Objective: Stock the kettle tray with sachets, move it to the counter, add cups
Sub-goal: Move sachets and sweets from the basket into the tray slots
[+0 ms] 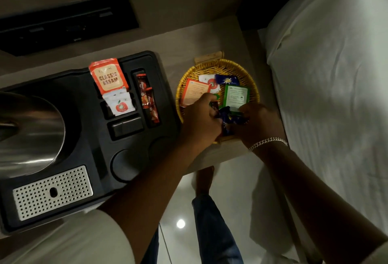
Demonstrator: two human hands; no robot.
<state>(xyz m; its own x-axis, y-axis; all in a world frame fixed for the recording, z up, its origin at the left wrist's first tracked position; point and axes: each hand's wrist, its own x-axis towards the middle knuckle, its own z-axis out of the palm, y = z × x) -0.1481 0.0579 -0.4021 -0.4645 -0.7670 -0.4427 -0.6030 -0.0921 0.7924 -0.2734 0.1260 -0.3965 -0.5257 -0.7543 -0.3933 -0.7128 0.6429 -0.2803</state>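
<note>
A black kettle tray (88,159) lies on the bedside table with a steel kettle (29,131) on its left. Its slots hold an orange Classic Assam tea sachet (108,77), white sachets with a red apple mark (119,104) and red coffee sticks (147,98). To its right stands a yellow wicker basket (218,64) with orange (194,90), green (236,95) and blue (227,80) sachets. Both hands are inside the basket's near side. My left hand (201,117) and my right hand (257,123) pinch dark blue sachets (227,117) between them.
A bed with white sheets (336,75) runs along the right, close to the table's edge. A dark wall panel (67,24) sits behind the tray. Two round cup recesses (126,165) in the tray hold nothing. Shiny floor and my legs show below.
</note>
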